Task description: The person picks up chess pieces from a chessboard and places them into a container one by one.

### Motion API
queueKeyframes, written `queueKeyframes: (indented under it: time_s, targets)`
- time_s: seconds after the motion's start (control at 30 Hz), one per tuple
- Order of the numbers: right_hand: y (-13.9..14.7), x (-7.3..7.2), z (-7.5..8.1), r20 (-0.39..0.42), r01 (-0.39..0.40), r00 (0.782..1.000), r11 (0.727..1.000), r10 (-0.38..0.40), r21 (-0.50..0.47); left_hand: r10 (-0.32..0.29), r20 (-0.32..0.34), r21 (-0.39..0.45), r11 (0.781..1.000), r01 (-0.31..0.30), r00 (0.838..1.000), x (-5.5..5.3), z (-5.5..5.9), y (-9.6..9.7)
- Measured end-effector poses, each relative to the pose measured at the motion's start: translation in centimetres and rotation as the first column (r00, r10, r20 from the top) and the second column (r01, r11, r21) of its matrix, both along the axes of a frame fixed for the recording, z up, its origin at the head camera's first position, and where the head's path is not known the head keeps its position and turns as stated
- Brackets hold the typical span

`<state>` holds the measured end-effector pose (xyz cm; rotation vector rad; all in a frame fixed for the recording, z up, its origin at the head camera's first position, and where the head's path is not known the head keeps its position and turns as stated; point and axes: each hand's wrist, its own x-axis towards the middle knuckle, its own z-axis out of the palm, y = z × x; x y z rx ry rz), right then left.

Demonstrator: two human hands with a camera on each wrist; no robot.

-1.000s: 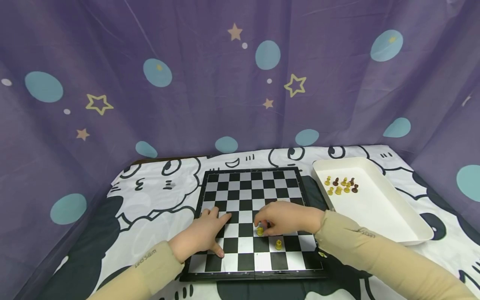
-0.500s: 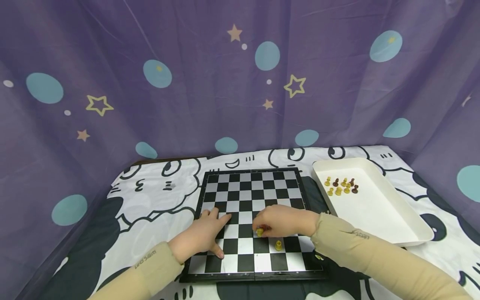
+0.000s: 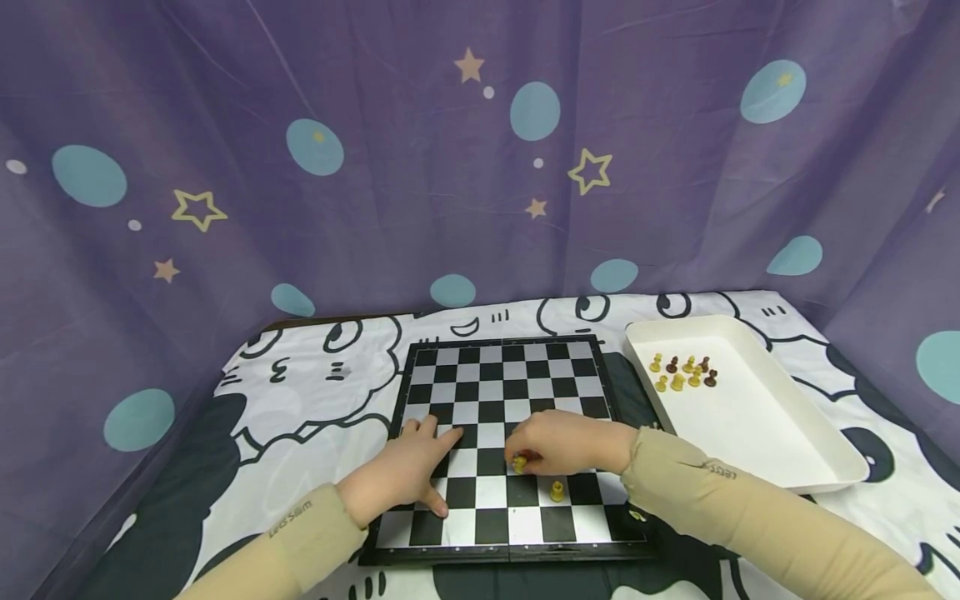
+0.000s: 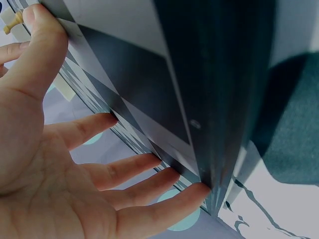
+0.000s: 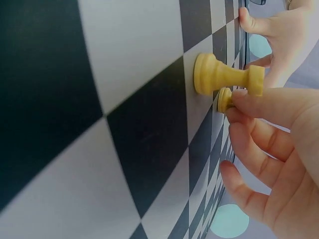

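My right hand pinches a small yellow chess piece between thumb and forefinger, low over the chessboard. Its base shows at the board's surface in the right wrist view, while my fingers cover its upper part. A yellow rook stands upright on a white square, closer to the board's near edge. At the left side of the board rests my left hand, fingers spread and fingertips touching the squares. The left wrist view shows this hand holding nothing.
To the right of the board, a white tray holds several yellow pieces and dark brown pieces at its far left end. A patterned cloth covers the table, and a purple curtain hangs behind.
A second ago the right thumb and fingers were apart around the yellow piece; they have since closed on it, the hand shifting slightly left and nearer. My left hand stays in place.
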<state>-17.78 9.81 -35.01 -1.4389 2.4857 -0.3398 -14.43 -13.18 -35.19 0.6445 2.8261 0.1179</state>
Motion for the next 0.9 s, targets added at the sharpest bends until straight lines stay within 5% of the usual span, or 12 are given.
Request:
queueKeyframes:
  time_s: [0.5,0.9]
  targets:
    - [0.0,0.0,0.0,0.029,0.005,1.0,1.0,-0.004,-0.02,0.004,0.006,-0.011,1.0,-0.004,1.0,0.0,-0.1,0.0]
    - [1.1,-0.8,2.0,-0.017,-0.006,1.0,0.993,0.004,-0.122,0.007,0.011,-0.013,1.0,-0.007,1.0,-0.1,-0.1,0.1]
